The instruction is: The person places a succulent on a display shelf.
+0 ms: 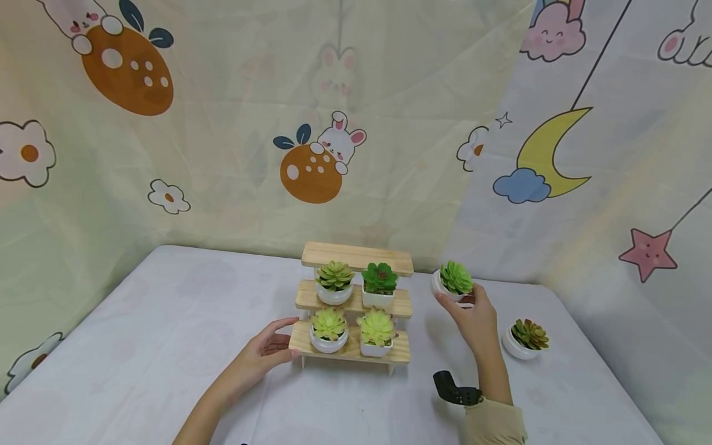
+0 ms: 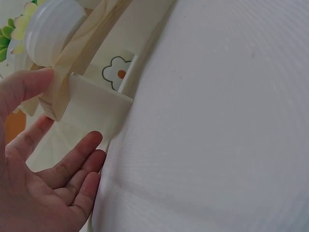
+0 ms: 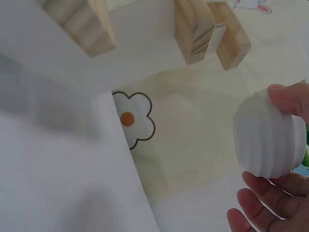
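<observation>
A three-step wooden plant stand [image 1: 356, 256] with white supports stands at the table's far middle. My left hand [image 1: 257, 360] pinches the left end of its lowest board between thumb and index finger; in the left wrist view the other fingers [image 2: 72, 166] stay off the board. To the right of the stand, my right hand [image 1: 477, 321] holds a bright green succulent [image 1: 456, 278] in a round white pot [image 3: 263, 137], tilted, thumb on one side and fingers on the other. Two potted succulents sit on the middle board, a dark green one [image 1: 380, 278] among them, and two yellow-green ones on the lowest.
Another succulent [image 1: 530, 334] with reddish-brown tips, in a round white pot, sits on the white-covered table [image 1: 167, 321] to the right of my right forearm. A black wrist device [image 1: 456, 392] is on that arm. A printed cloth backdrop [image 1: 222, 154] rises behind the table.
</observation>
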### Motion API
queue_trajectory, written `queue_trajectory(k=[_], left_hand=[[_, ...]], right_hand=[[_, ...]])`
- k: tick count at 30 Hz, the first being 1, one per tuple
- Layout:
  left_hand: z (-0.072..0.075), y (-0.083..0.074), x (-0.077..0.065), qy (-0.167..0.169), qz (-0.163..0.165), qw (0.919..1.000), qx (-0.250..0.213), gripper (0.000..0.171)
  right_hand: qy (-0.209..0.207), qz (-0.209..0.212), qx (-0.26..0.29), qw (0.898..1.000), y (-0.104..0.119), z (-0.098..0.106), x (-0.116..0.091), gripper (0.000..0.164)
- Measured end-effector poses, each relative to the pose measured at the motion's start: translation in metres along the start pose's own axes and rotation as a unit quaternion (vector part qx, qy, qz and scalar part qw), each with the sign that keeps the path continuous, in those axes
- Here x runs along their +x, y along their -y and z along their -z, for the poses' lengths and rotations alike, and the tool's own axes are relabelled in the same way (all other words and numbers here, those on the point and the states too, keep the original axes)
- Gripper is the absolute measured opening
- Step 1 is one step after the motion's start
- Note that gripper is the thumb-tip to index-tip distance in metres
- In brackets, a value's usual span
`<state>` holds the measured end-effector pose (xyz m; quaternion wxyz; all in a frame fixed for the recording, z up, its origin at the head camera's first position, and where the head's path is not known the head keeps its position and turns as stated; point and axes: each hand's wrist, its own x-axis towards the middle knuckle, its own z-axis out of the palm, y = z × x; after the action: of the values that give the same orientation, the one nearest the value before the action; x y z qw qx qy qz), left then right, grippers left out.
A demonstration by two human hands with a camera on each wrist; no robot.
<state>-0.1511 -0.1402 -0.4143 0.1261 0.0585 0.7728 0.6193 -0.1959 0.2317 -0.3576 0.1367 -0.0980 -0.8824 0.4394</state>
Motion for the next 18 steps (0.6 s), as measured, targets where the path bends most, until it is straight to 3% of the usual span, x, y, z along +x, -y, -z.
queue_trajectory(k=[18], left_hand=[[0.0,0.0,0.0,0.0,-0.002,1.0,0.001,0.061]], right_hand=[[-0.036,0.054,0.067,0.996,0.03,-0.014,-0.012,0.059]])
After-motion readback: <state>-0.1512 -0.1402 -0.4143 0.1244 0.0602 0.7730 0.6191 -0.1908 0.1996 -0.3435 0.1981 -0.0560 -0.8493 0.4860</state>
